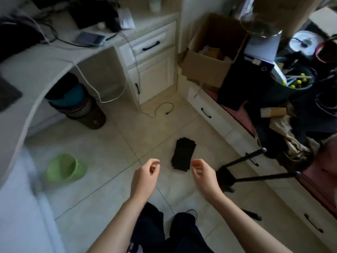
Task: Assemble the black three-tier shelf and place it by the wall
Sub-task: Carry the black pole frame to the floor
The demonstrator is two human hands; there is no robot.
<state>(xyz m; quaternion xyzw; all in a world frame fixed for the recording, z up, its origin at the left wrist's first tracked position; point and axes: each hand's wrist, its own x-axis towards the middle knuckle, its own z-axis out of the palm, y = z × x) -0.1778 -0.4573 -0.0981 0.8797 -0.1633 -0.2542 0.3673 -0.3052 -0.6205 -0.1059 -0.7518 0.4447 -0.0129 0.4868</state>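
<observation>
Head view here, looking down at a flat black stack of shelf parts (183, 153) lying on the tiled floor (102, 148), pretty much mid-room. I'll use that stack as the landmark for everything else. It's still totally unassembled, so the job is right at the start.

Just on the near side of the stack, both hands hover above the floor without touching it. The left hand (145, 177) has loosely curled fingers with nothing in them, same deal for the right hand (205, 177), so neither grip is holding anything.

My guess on handling: the pieces look thin, flat and stiff, probably light one by one, but the pile is loose and slightly fanned at the far end, so it could slide apart if lifted carelessly. I'd pinch it along both long edges, one hand per side, or just peel off the top piece. Material is too blurry to call.

Right of the stack, close by, a black tripod (242, 170) has its legs splayed out, easy to knock. Well off to the left is a green basket (64, 168) on its side. Beyond the stack, a loose black cable (160, 108) trails on the floor in front of the white cabinet (151, 68), with a cardboard box (209, 57) further right.
</observation>
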